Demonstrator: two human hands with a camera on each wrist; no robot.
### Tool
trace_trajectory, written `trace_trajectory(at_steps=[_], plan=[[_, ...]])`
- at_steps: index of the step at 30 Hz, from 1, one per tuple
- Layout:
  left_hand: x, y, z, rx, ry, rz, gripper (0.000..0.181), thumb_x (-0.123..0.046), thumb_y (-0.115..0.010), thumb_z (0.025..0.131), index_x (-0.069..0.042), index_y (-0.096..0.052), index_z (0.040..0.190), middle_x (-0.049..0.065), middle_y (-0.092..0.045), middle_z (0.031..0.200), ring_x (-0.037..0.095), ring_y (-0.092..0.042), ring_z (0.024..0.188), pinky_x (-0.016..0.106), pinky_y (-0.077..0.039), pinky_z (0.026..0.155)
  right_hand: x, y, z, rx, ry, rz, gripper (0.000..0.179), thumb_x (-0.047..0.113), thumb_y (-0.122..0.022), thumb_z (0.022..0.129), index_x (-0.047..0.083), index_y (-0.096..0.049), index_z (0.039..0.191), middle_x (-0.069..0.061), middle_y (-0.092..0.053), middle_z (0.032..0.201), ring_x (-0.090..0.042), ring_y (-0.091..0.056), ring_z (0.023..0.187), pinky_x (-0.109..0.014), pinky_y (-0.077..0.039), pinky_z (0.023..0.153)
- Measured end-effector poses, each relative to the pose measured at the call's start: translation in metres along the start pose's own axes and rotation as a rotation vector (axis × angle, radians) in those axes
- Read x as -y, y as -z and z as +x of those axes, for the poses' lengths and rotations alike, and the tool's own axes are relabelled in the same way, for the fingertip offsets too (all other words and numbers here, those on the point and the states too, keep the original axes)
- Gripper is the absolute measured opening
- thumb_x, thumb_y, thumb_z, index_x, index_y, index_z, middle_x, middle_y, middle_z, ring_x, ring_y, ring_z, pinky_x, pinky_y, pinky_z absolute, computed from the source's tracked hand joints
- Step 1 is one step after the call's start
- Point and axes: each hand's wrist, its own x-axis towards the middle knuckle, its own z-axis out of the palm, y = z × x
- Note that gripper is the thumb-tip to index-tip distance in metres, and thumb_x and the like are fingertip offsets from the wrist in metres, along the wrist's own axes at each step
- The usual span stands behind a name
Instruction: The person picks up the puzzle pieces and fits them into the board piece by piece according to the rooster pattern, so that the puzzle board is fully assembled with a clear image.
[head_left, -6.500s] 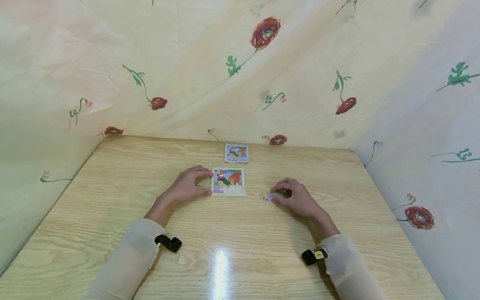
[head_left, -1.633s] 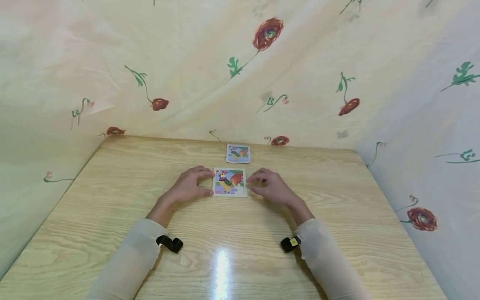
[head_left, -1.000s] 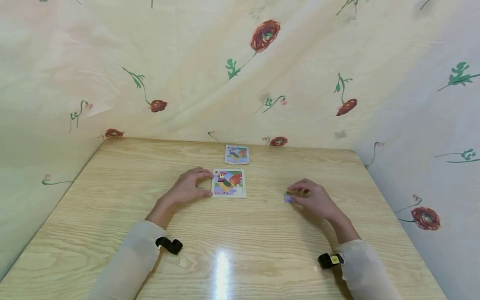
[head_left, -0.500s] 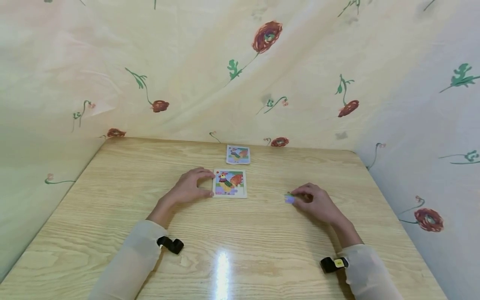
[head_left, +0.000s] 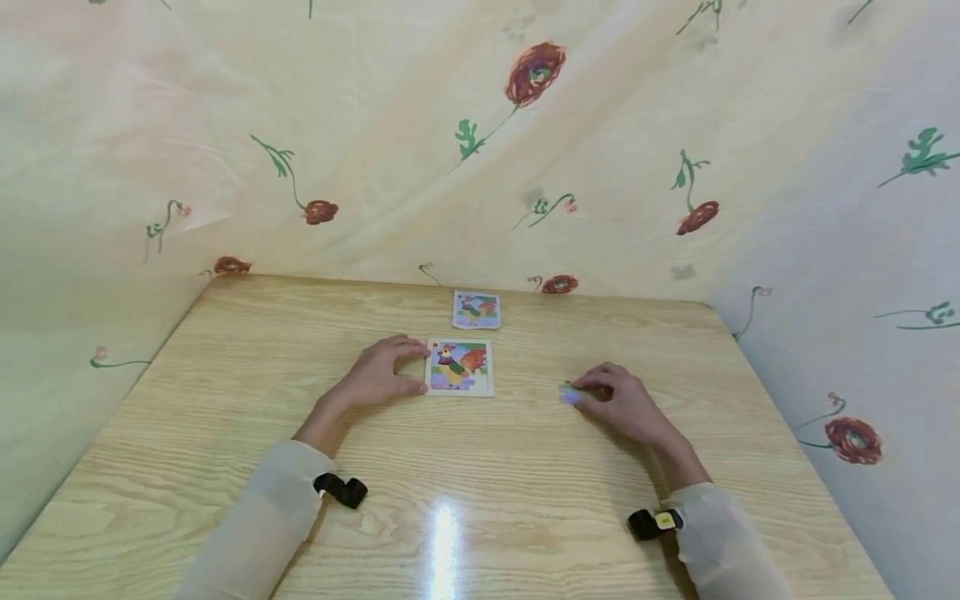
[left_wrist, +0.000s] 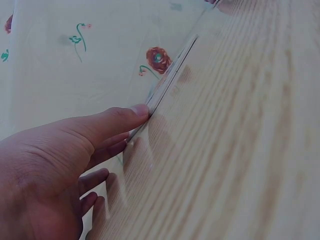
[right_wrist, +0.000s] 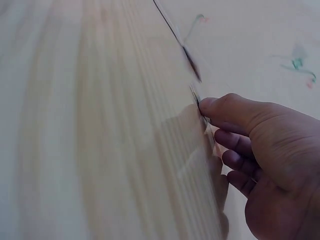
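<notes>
A jigsaw puzzle (head_left: 460,367) of a rooster lies in a white-framed board on the table; bare white backing shows at its lower right. At its left edge, my left hand (head_left: 375,372) grips the board, thumb near the bottom corner and fingers near the top. In the left wrist view the thumb (left_wrist: 131,113) presses the thin edge of the board. To the right of the board, my right hand (head_left: 626,406) pinches a purple and green puzzle piece (head_left: 569,397) between thumb and fingers, low over the table. The fingers partly hide the piece.
Behind the board lies a small picture card (head_left: 476,309) with the same rooster. The wooden table (head_left: 480,467) ends at a flowered cloth (head_left: 397,142) hung behind it and at both sides.
The puzzle's bottom row has gained pieces since the oldest frame. My right hand left the board's edge, went right, took hold of a piece and now shifts slightly left. My left hand stayed.
</notes>
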Motion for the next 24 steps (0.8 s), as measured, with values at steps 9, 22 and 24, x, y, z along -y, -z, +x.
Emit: trace_trajectory(at_steps=[9, 22, 24], plan=[[0.001, 0.000, 0.000, -0.002, -0.001, -0.009, 0.060, -0.035, -0.081, 0.086, -0.022, -0.064, 0.142, 0.005, -0.050, 0.158, 0.036, -0.030, 0.156, 0.069, -0.022, 0.124, 0.033, -0.029, 0.032, 0.025, 0.046, 0.030, 0.021, 0.020, -0.081, 0.090, 0.014, -0.079, 0.110, -0.004, -0.067, 0.112, -0.020, -0.056, 0.101, -0.030, -0.047, 0.084], [0.002, 0.000, 0.000, -0.002, 0.004, 0.003, 0.060, -0.037, -0.081, 0.086, -0.022, -0.064, 0.142, 0.006, -0.049, 0.159, 0.036, -0.030, 0.156, 0.071, -0.020, 0.123, 0.069, -0.060, 0.059, 0.045, 0.089, 0.078, 0.021, 0.017, -0.081, 0.090, 0.010, -0.079, 0.110, -0.008, -0.068, 0.116, -0.025, -0.059, 0.107, -0.036, -0.048, 0.088], [0.002, 0.000, 0.000, -0.001, -0.002, 0.006, 0.060, -0.037, -0.081, 0.086, -0.022, -0.064, 0.142, 0.006, -0.049, 0.159, 0.036, -0.031, 0.155, 0.070, -0.020, 0.123, 0.070, -0.064, 0.062, 0.043, 0.089, 0.074, 0.021, 0.018, -0.081, 0.090, 0.011, -0.080, 0.109, -0.007, -0.069, 0.116, -0.024, -0.058, 0.106, -0.034, -0.048, 0.087]])
